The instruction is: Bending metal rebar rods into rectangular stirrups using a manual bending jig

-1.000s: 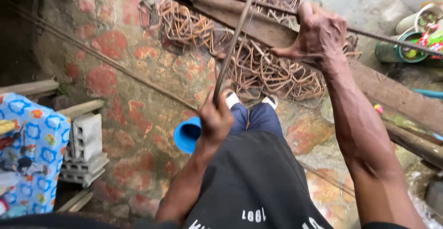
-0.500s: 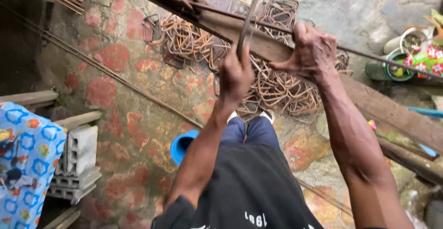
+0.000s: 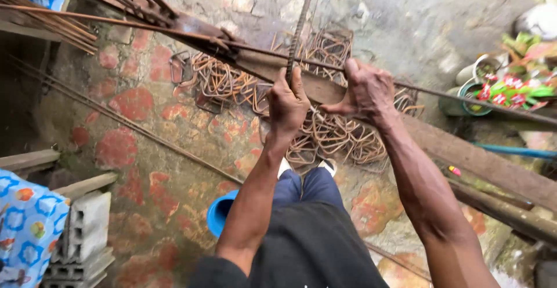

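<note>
My left hand (image 3: 288,102) is closed around a ribbed steel bar (image 3: 300,21) that rises toward the top of the view. My right hand (image 3: 365,91) presses down on a long wooden plank (image 3: 464,154) where a thin rusty rod (image 3: 116,22) runs across it. Bent nails or pegs (image 3: 145,4) stick up from the plank's far left end. Beneath the plank lies a heap of rusty bent wire stirrups (image 3: 331,137) on the red-patterned floor. My legs in blue trousers and white shoes show below the hands.
A blue round container (image 3: 219,211) sits by my left leg. Grey concrete blocks (image 3: 87,236) and a blue patterned cloth (image 3: 23,230) are at the lower left. Long thin rods (image 3: 145,131) lie across the floor. Pots and colourful packets (image 3: 510,85) crowd the right side.
My left hand has travelled up and away from me along the steel bar, ending close beside my right hand at the plank. The view has tilted toward the plank.
</note>
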